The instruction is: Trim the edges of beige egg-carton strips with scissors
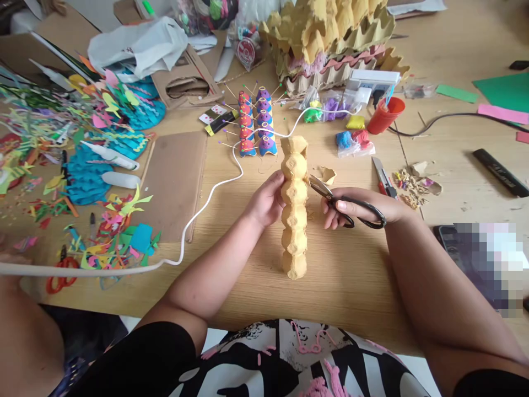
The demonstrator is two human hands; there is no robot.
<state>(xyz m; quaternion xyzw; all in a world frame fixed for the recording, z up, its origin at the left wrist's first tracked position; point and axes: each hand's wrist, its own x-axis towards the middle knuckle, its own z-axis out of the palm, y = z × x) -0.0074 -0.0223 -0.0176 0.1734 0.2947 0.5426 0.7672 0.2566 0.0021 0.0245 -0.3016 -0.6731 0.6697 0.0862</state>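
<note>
The wooden worktop (339, 292) is crowded along its far edge, where yellow and grey egg trays (330, 41) stand stacked, and along its left side, where coloured paper scraps (119, 231), blue crinkled paper (88, 171) and a pair of orange-handled scissors (61, 275) lie. A flat piece of cardboard (173, 184) sits between that clutter and the middle, and a white cable (210, 193) snakes across it all towards a power strip (374, 79). Bare wood shows between the near edge and the hands. On the right are a red cup (385, 116), a box cutter (384, 176) beside a heap of shavings, and, close to the right edge, a black bar (501, 172). Both forearms come in over the near edge and angle towards each other. The left hand (268, 199) has its fingers curled against the left side of the egg-carton strip (295, 209), gripping it. The right hand (351, 208) is closed round the black-handled scissors (347, 207), blades slightly parted and pointing at the strip's right side near its far end. The strip is in the middle of the worktop, running lengthwise from the near edge towards the far edge, yellow, bumpy, with a rough cut look. Past it stand two painted rows of cups (256, 122), red and purple over blue, stuck with pins.
</note>
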